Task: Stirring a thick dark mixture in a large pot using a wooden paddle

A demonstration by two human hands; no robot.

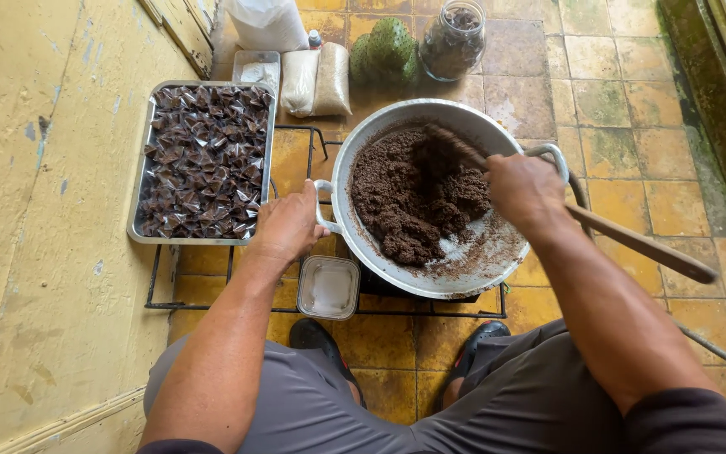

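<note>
The left hand (286,225) has its fingers curled around the near-left loop handle of a wide, round, silver metal pan (464,277), gripping it firmly with the palm turned down; the thumb side points toward the pan's rim. The left forearm runs straight down from the lower frame, above the person's grey-trousered knee.

The right hand (524,190) is clenched in a fist around a long brown wooden stirring stick (632,242). The knuckles face up, and the stick passes through the fist at a slant: its working end is buried in the dark brown crumbly mass (409,197) that fills the left and middle of the pan, while its free end juts out to the right, over the yellow floor tiles (674,202). The right forearm reaches in from the lower right, crossing the pan's edge.

The pan sits on a black wire frame (212,304), low on the floor between the person's feet. Just beside the left hand lies a rectangular metal tray of small dark wrapped pieces (203,160), and below the hand stands a small square clear container (328,287).
</note>
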